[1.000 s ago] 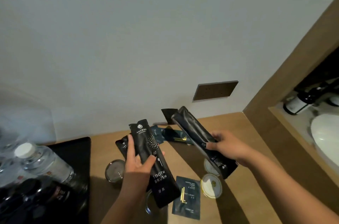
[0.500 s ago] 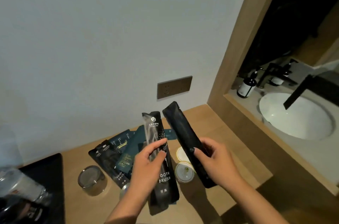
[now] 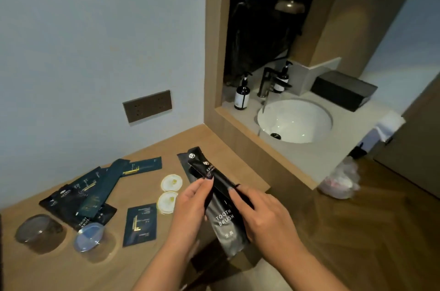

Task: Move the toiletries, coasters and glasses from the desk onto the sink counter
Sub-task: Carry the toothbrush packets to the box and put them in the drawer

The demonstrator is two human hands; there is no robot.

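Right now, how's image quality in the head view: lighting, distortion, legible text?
Head view: dim, warm light; wide-angle bending along the wall edges; glasses cast soft shadows on the desk; "TOOTH BRUSH" on the held packet is readable, the smaller print is not.

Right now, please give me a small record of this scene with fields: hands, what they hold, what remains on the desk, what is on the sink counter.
left hand: pinches toothbrush packets
right hand: grips the same packets
on desk: two coasters, two glasses, dark sachets, another toothbrush packet
on sink counter: two pump bottles, black box
task items on counter: none yet
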